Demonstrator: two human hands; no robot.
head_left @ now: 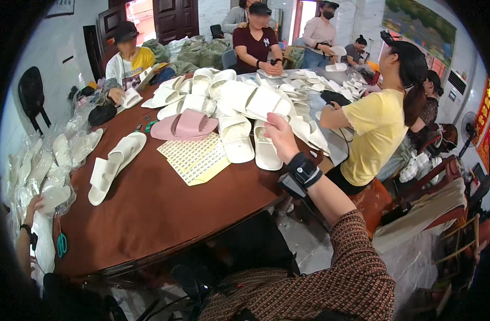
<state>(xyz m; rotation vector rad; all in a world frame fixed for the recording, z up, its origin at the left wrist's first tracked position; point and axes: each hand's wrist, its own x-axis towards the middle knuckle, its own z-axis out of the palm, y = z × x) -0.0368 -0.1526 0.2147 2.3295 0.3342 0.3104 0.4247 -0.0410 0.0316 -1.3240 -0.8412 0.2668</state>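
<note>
Bright daylight, glaring doorways, dark fisheye rim

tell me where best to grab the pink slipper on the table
Probably by the wide strap of the pink slipper, pinched from the near, table-edge side. It lies flat on the brown table with the strap arching up off the sole, so fingers can slip under it. The sticker sheets lie just in front; white slippers crowd its right.

A white slide slipper (266,101), lifted off the slipper pile, tilted, held at its end.
</note>
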